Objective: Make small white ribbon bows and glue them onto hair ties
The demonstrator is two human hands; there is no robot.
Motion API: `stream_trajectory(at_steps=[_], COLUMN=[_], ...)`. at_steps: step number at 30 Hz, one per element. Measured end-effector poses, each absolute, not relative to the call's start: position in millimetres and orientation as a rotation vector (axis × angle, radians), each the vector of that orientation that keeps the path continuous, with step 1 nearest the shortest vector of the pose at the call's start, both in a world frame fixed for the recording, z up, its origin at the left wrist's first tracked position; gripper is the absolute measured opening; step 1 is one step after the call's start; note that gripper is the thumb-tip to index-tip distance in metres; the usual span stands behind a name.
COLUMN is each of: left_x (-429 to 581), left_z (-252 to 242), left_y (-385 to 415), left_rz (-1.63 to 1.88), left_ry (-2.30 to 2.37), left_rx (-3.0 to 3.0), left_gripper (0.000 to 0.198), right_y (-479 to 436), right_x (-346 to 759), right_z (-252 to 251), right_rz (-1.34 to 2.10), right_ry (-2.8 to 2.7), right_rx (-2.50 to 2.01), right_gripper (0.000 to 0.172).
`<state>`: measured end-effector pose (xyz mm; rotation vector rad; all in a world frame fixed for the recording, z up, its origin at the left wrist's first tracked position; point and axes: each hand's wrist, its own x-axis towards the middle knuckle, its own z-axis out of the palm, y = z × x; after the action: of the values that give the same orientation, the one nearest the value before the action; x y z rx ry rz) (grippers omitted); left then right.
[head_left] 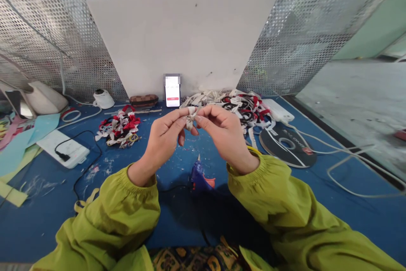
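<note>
My left hand [165, 135] and my right hand [224, 132] meet above the middle of the blue table. Between their fingertips is a small white ribbon bow [190, 119], pinched from both sides; the fingers cover part of it. Below the hands a blue glue gun [198, 174] with an orange trigger stands with its nozzle up. Behind my hands lies a heap of white, red and black ribbon pieces [242, 108]. Left of my left hand is a smaller pile of red and white ribbon bows [122, 126].
A lit phone [172, 91] leans on a white board [187, 38] at the back. To the right lie a black cardboard reel [287, 144] and a white power strip [278, 110] with a trailing cable. A white box with a plug [68, 152] and coloured paper [19, 146] are at left.
</note>
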<state>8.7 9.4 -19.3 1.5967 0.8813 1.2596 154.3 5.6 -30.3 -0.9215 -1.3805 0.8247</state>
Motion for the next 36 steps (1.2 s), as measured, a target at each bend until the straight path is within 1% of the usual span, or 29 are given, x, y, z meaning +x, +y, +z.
stream_trajectory(at_steps=[5,8,13,14,16,19,22,30,33,36], left_x=[7.4,7.7,8.5,8.3,7.9,8.3,10.4,10.6,8.0,5.3], left_z=[-21.1,-22.9,-20.5,-19.6,-18.6,-18.4,-18.7,-21.8,-22.0,-18.9], left_y=[8.6,7.9,7.0,7.0,7.2,6.9,5.5,7.1,9.0,9.7], left_rz=[1.284,1.289,1.206,1.185,1.155,1.133,1.139,1.143,1.123,1.079], left_ry=[0.939,0.964,0.959,0.944,0.917,0.915,0.942,0.895,0.853,0.809], left_rx=[1.671,1.733,1.748,1.747,1.747,1.739,1.700,1.523,1.438,1.362], left_gripper=[0.030,0.032,0.033,0.033,0.032,0.030,0.029,0.028,0.026,0.024], right_y=[5.1,4.9,9.0,10.0,11.2,11.1,9.6,8.7,9.7,10.8], right_x=[153.1,152.2,154.7,155.7,157.4,157.8,155.9,152.0,153.8,158.1], right_z=[-30.0,-29.8,-31.8,-31.9,-31.5,-30.0,-29.5,-34.3,-32.9,-29.1], right_rz=[0.961,0.981,0.839,0.826,0.833,0.832,0.817,0.927,1.035,1.206], right_ry=[-1.357,-1.342,-1.246,-1.259,-1.350,-1.451,-1.403,-1.297,-1.273,-1.325], right_rx=[-0.813,-0.807,-0.856,-0.852,-0.836,-0.828,-0.864,-0.844,-0.799,-0.718], right_gripper=[0.016,0.017,0.011,0.013,0.015,0.009,0.011,0.002,0.006,0.016])
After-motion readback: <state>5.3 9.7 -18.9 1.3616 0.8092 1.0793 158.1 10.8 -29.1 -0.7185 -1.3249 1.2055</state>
